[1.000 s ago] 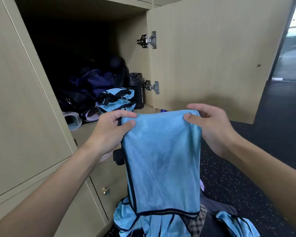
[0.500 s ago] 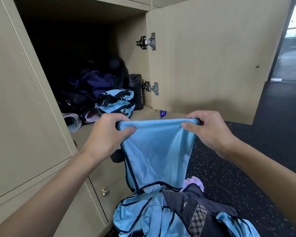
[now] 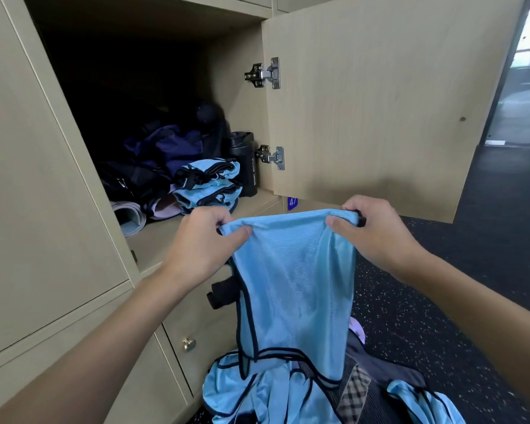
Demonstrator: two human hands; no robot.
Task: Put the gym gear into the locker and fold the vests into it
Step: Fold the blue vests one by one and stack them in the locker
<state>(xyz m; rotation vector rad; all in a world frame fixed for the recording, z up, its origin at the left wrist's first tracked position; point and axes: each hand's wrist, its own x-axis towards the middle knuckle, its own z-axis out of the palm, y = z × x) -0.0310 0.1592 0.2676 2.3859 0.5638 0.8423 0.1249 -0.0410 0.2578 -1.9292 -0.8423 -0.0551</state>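
**A:** Which step is the person on?

**B:** Folding, it seems. The sky-blue mesh vest with dark piping [image 3: 294, 286] hangs in the air in front of the open locker, just below its shelf edge. Its top is stretched between both hands and its hem is down near the heap on the floor.

**A:** And the grip?

**B:** Both are clenched on cloth. The left hand [image 3: 202, 243] pinches the top corner at nine o'clock, thumb across the front. The right hand [image 3: 377, 231] pinches the corner at three o'clock, with a bit of dark strap poking past its fingers.

**A:** How does the vest look?

**B:** Thin, glossy and limp. It looks already doubled lengthwise, with one piped edge running down its nine o'clock side. It would likely sag wherever it isn't held.

**A:** What does the next move call for?

**B:** Probably halving it bottom to top. Then it would go toward eleven o'clock, onto the stack of folded blue vests [image 3: 208, 186] on the shelf of the pale wooden locker [image 3: 153, 240].

**A:** What surrounds that stack?

**B:** A black sport bottle [image 3: 247, 163] stands at two o'clock of it. A navy bag [image 3: 166, 145] lies behind it, and a rolled grey mat [image 3: 129, 214] lies at eight o'clock. At six o'clock of the held vest is a heap of unfolded blue vests [image 3: 257, 396] on the speckled black floor [image 3: 441, 286], so several remain.
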